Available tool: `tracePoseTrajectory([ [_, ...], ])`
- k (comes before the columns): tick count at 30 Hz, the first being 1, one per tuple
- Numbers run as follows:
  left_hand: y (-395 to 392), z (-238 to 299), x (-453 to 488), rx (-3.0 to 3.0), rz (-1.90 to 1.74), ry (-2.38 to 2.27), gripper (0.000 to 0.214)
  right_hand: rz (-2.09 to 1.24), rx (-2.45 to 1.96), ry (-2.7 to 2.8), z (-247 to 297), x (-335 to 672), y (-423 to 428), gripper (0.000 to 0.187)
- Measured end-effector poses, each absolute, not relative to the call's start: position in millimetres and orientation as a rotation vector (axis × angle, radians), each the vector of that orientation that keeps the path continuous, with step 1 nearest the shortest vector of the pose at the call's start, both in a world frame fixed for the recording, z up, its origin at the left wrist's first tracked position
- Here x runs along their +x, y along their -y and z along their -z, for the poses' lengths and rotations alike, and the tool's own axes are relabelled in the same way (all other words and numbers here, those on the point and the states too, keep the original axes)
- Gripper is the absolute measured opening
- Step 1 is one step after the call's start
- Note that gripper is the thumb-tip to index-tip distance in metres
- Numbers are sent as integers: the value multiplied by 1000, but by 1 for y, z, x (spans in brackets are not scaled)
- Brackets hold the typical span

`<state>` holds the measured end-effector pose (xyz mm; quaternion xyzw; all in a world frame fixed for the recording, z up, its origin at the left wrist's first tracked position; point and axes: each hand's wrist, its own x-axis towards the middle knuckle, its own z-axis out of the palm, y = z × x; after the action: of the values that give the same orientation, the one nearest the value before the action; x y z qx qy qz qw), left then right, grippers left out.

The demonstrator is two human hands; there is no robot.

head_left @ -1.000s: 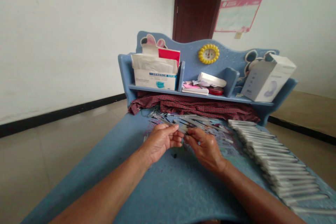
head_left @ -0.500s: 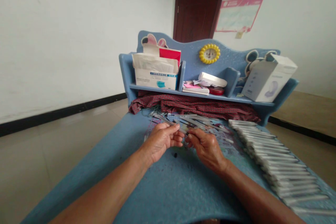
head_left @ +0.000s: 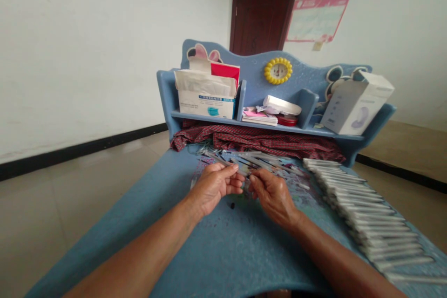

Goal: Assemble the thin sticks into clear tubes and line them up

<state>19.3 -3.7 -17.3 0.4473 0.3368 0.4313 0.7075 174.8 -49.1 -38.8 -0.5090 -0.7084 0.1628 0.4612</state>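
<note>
My left hand (head_left: 220,184) pinches a pale translucent pen barrel (head_left: 240,172) between thumb and forefinger, its other fingers loosely curled. At the barrel's right end, the fingers of my right hand (head_left: 270,191) are closed; the fingertips and whatever small part sits in them are largely hidden. A small black cap-like piece (head_left: 232,205) lies on the blue desk (head_left: 244,251) just below the hands. Behind them is a scattered heap of loose pen parts (head_left: 260,160), clear tubes and dark thin pieces. Stacked clear pens (head_left: 370,214) lie in a long row at right.
A rolled red checked cloth (head_left: 258,142) lies along the foot of the blue shelf (head_left: 209,117). On that shelf stand a mask box (head_left: 206,102), papers (head_left: 260,118), a red round tin (head_left: 287,120) and a tilted white box (head_left: 358,104). A yellow-rimmed clock (head_left: 278,71) is on its back panel.
Both hands stay in nearly the same place, with the barrel held between them. My right hand has shifted very slightly; the view has moved a little.
</note>
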Motion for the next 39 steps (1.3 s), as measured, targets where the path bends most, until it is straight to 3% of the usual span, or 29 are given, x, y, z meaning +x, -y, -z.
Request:
tracePoseTrajectory([
  [10,6,15,20,1008,-957,-763,11,-410,-1241,1754,39,173,47,20],
  [17,6,16,20,1052,-961,-756,12,-1105,-1132,1523,39,172,44,39],
  [26,5,16,20,1026,-953,-763,12,-930,-1091,1517,41,172,42,31],
  [39,5,17,19,1028,-945,-764,11,-1020,-1163,1558,39,175,42,37],
])
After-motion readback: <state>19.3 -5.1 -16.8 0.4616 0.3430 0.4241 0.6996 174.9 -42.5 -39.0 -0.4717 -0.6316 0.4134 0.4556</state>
